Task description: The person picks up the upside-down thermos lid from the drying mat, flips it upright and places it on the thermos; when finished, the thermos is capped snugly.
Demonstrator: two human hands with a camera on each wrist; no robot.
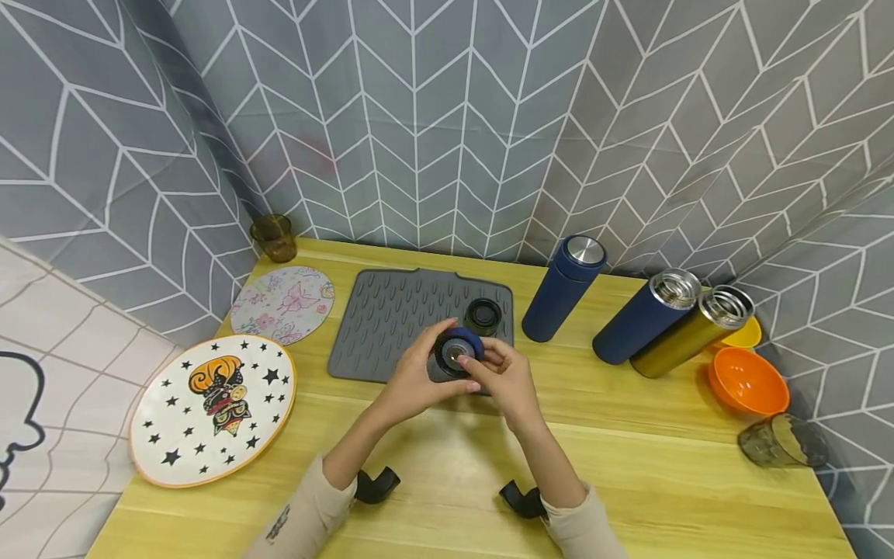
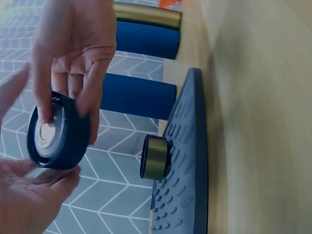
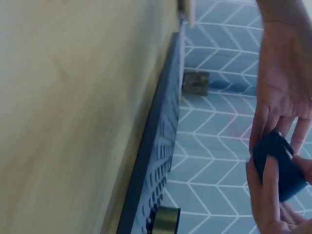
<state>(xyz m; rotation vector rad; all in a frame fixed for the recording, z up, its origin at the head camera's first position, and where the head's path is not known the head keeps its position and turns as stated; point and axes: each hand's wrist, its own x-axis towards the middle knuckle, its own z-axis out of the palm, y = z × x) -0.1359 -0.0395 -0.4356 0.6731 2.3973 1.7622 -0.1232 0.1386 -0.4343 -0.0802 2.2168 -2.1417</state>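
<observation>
Both hands hold a dark blue bottle lid [image 1: 455,353] in the air above the front edge of a grey ridged drying mat [image 1: 377,318]. Its inner side, with a shiny round centre, faces up in the head view. My left hand [image 1: 412,376] grips its outer side. From the right, my right hand [image 1: 513,384] grips the rim, one fingertip touching the shiny centre. The left wrist view shows this lid [image 2: 73,136] tilted between the two hands. A gold-sided lid [image 2: 157,158] rests on the mat beyond it.
To the right stand a blue bottle [image 1: 559,299] with its lid on, an uncapped blue bottle [image 1: 635,326] and an uncapped gold bottle [image 1: 667,349]. Past them are an orange bowl [image 1: 750,380] and a tinted glass [image 1: 775,442]. At left lie a star-patterned plate [image 1: 209,411] and a butterfly placemat [image 1: 282,303].
</observation>
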